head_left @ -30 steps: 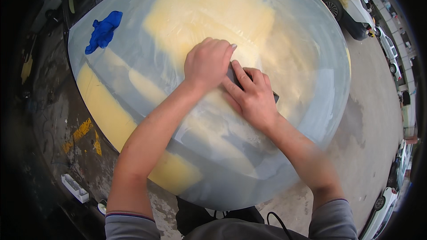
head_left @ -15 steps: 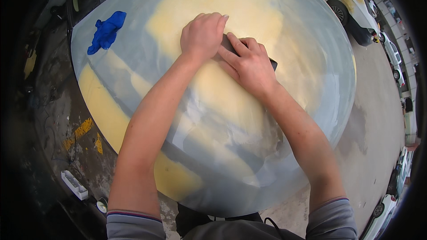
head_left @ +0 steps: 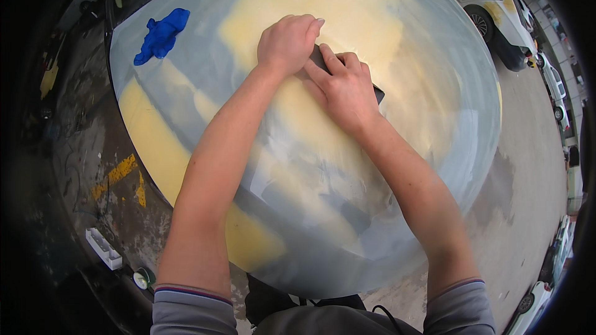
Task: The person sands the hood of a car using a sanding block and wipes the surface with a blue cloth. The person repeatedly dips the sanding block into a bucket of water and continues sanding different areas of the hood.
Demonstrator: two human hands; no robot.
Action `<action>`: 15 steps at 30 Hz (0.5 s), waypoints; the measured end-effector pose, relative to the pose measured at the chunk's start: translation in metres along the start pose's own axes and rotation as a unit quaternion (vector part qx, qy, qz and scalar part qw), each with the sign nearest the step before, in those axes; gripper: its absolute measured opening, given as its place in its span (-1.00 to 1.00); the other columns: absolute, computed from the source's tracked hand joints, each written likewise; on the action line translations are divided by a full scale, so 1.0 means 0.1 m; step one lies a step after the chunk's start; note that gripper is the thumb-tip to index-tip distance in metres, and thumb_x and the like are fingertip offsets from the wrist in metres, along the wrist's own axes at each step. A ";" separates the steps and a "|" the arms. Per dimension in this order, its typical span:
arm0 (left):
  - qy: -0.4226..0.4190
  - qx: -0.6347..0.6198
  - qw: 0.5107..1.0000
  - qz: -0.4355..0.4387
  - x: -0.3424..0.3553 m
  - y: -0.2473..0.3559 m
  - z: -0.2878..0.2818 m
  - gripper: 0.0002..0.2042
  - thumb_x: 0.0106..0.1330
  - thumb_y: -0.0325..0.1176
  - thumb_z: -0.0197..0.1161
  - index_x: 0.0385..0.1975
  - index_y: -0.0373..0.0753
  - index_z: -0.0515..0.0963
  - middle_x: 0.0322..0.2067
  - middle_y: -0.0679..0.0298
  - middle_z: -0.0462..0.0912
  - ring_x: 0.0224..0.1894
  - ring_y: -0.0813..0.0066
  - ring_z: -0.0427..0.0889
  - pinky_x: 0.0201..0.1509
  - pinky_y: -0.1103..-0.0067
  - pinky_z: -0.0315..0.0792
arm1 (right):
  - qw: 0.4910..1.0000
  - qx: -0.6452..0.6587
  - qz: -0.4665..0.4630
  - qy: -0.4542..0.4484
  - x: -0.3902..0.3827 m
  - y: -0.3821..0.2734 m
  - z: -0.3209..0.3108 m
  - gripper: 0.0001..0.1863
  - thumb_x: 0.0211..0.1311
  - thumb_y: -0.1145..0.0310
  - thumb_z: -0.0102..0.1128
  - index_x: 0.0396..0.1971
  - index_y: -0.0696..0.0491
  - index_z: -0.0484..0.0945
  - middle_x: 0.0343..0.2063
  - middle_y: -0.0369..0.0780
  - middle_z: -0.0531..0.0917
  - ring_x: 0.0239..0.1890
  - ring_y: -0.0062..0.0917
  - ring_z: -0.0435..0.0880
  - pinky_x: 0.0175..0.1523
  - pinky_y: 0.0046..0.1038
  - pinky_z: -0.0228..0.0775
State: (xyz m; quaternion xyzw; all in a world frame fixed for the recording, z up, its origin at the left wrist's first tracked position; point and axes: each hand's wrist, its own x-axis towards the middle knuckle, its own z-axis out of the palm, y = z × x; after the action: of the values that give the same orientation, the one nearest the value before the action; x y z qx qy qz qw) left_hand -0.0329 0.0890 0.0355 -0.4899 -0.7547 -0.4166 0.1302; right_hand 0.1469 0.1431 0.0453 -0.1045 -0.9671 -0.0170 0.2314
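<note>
A broad, curved car hood (head_left: 273,260) lies in front of me, its surface blotched pale yellow and grey. Around the upper left end of a flat, dark sanding block (head_left: 318,57), my left hand (head_left: 288,43) is closed, thumb toward the right. My right hand (head_left: 347,87) presses on the same block from above, fingers bent over it. The block's black far corner sticks out past the right hand. Most of the block is hidden under both hands, so its underside does not show. A crumpled blue cloth (head_left: 162,36) rests on the hood's left side.
A white car (head_left: 490,9) is parked at the upper right, with more cars along the right edge. On the stained floor at lower left are a white trough-like box (head_left: 103,248) and a small round container (head_left: 143,278). Yellow markings (head_left: 115,175) run beside the hood.
The view has shifted slightly, so hood and cloth appear farther right and higher. Against the hood, both hands and the sanding block have slid a little to the left. The grip is unchanged.
</note>
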 end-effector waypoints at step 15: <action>0.003 0.046 0.998 -0.053 -0.02 0.15 -0.05 -0.64 0.67 -0.12 0.17 -0.37 -0.17 0.68 -0.38 0.15 0.75 -0.25 0.03 0.71 -0.15 0.15 0.61 | 0.998 0.038 -0.039 0.017 -0.04 0.14 -0.07 -0.54 0.39 0.24 0.47 0.28 -0.20 0.75 0.40 -0.12 0.66 0.16 -0.18 0.65 0.26 -0.08 0.51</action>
State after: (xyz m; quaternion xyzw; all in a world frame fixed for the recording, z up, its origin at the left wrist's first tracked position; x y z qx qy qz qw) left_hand -0.0200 0.0868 0.0448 -0.4414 -0.7974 -0.3896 0.1325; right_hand 0.1564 0.1552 0.0491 -0.0579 -0.9662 0.0088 0.2509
